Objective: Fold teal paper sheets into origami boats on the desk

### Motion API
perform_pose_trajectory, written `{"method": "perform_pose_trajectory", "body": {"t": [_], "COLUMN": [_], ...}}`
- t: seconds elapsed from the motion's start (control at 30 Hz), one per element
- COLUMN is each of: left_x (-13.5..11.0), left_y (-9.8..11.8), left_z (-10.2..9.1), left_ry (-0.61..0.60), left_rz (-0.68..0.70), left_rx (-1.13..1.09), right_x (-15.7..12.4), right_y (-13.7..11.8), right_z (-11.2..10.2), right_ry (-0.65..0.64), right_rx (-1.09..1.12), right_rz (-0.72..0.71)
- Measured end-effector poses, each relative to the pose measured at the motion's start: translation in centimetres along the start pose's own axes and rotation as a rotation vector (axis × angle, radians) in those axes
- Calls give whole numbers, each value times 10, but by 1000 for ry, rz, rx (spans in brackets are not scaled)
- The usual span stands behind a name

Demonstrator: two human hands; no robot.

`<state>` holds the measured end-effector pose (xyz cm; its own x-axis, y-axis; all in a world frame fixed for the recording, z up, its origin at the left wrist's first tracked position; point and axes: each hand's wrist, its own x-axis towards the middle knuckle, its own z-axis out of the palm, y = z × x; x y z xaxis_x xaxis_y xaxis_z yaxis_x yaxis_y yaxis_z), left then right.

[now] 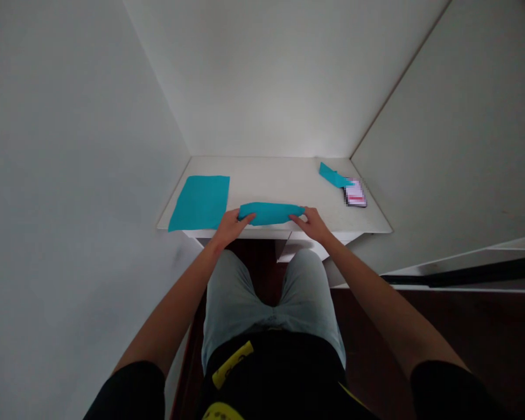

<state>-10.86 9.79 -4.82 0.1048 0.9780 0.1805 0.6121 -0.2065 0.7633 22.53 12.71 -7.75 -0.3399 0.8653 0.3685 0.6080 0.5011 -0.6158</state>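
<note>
At the near edge of a white table [271,178], around its middle, a turquoise sheet folded into a long, narrow band [271,213] is held level by a person's two bare hands. The left hand [233,225] is closed on its left end, thumb on top; the right hand [311,224] pinches its right end. A flat turquoise rectangular sheet [203,203] lies along the left edge. Near the far right corner, a bent turquoise strip [331,175] overlaps a blurred pink-and-white rectangular object [356,197].
</note>
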Motion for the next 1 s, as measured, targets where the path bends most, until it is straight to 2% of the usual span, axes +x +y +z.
{"method": "perform_pose_trajectory", "body": {"t": [0.1, 0.17, 0.27, 0.37, 0.47, 0.67, 1.0], "left_x": [26, 37, 41, 36, 32, 33, 36], "left_y": [6, 5, -7, -21, -30, -34, -40], "left_z": [3, 10, 24, 33, 36, 32, 34], "left_ry": [44, 62, 20, -10, -13, -98, -48], "left_rz": [-26, -25, -51, -44, 7, 31, 80], "left_rx": [-160, -177, -106, -3, 38, -5, 24], "right_x": [19, 27, 28, 21, 16, 12, 24], "right_y": [6, 14, 26, 33, 39, 48, 51], "right_z": [1, 3, 9, 14, 15, 14, 6], "right_ry": [43, 18, -34, -6, 33, 68, 33], "right_rx": [120, 35, -181, -228, -143, 1, -72], "right_rz": [156, 247, 329, 311, 244, 198, 324]}}
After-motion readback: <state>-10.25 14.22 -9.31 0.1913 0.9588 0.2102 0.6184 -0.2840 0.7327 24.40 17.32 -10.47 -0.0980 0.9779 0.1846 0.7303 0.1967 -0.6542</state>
